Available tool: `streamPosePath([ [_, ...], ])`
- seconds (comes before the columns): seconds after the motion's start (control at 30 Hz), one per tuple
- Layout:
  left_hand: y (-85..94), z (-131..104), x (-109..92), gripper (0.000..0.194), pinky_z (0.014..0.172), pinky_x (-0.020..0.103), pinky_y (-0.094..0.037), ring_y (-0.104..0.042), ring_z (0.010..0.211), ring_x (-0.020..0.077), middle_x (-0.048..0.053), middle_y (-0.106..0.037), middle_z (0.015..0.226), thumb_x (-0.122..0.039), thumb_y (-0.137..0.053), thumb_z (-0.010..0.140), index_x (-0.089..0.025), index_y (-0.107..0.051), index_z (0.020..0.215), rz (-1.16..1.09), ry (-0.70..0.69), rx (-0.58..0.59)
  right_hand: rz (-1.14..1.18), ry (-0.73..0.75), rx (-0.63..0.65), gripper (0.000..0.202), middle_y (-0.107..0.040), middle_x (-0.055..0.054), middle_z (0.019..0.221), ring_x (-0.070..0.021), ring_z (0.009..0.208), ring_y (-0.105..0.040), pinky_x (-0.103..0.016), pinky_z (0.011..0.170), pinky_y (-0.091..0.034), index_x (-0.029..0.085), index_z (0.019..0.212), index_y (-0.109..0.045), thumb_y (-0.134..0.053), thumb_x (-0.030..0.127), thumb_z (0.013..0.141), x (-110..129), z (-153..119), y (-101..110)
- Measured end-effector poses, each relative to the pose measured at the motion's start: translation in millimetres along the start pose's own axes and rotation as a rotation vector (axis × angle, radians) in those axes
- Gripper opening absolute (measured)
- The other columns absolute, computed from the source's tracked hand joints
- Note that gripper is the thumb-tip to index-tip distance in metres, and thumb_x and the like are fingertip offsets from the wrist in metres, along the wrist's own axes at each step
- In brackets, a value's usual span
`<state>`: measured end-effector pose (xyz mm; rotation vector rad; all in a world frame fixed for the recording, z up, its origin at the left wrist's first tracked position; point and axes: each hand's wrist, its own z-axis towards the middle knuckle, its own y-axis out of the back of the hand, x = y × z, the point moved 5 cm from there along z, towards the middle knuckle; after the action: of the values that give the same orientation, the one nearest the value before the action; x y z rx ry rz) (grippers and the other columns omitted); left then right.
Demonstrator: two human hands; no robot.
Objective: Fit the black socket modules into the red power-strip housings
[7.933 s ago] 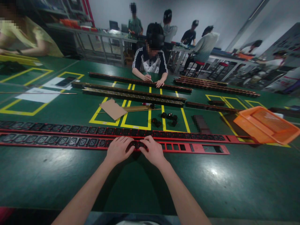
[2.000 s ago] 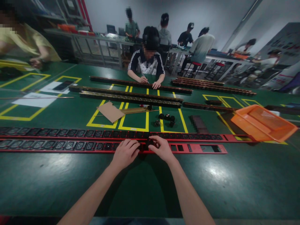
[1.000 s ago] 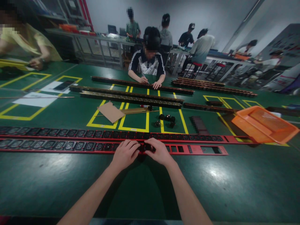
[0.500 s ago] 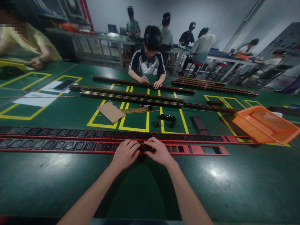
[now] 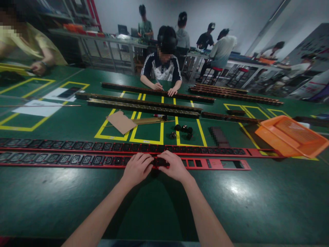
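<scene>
Right hand (image 5: 174, 166) pinches a small black blocky socket (image 5: 161, 161) at the long, narrow red strip (image 5: 216, 164); left hand (image 5: 137, 168) curls there, grip hard to tell.

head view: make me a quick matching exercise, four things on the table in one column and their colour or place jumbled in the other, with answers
Things
1. cardboard piece
2. nearer red socket strip
3. phone
4. plastic basket

Colour or place
a. lying on white paper
b. orange, at the right of the view
c. tan, partly over yellow tape
d. under the left hand and right hand

Pairs: 1-c, 2-d, 3-a, 4-b
</scene>
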<state>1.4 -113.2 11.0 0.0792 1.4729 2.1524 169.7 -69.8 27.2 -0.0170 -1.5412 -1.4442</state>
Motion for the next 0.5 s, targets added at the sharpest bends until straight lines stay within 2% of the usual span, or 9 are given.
streamPosePath([
  [0.5,-1.4,-0.7,1.0,0.027,0.087,0.04,-0.047,-0.055,0.102,0.023,0.006,-0.068,0.114,-0.028,-0.051,0.093,-0.023,-0.064,0.116,0.003,0.008,0.013,-0.072,-0.004,-0.003,0.036,-0.06,-0.004,0.11,-0.0192,0.097,-0.061,-0.033,0.084,-0.05,0.025,0.116,-0.065,-0.074,0.024,0.082,-3.5,1.0,-3.7],
])
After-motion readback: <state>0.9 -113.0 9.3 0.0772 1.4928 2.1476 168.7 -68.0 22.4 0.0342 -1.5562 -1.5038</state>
